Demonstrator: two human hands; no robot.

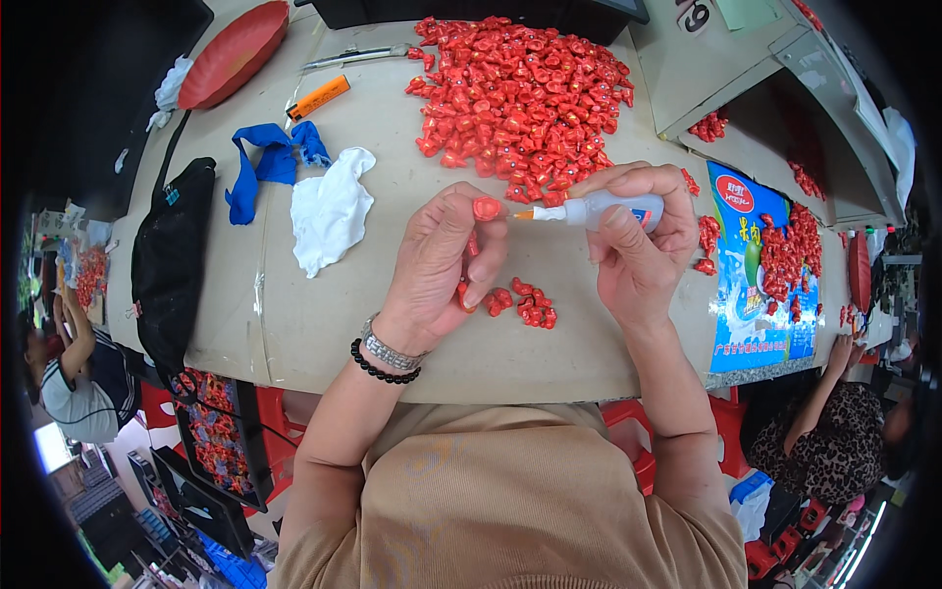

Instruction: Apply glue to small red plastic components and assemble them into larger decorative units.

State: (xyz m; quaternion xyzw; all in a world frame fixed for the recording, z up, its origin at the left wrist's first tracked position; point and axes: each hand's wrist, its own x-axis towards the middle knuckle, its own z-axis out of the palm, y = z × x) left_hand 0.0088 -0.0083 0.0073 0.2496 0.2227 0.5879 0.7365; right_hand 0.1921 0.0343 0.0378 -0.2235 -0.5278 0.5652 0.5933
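My left hand (432, 260) pinches a small red plastic piece (486, 208) between thumb and forefinger. More red bits show among its curled fingers, partly hidden. My right hand (648, 250) grips a small translucent squeeze bottle (581, 212) lying sideways, its thin orange nozzle pointing left at the pinched piece. The tip is at or very near it; I cannot tell if they touch. Just below the hands, several red pieces (535, 306) lie on the table. A large heap of similar red pieces (520, 103) is spread beyond my hands.
On the left are a white cloth (332, 211), blue cloth scraps (260, 167), an orange lighter-like stick (319, 97), a metal knife-like tool (355, 57), a red dish (235, 54) and a black bag (175, 265). A blue printed sheet (741, 294) and grey shelf (721, 83) stand right. Co-workers sit either side.
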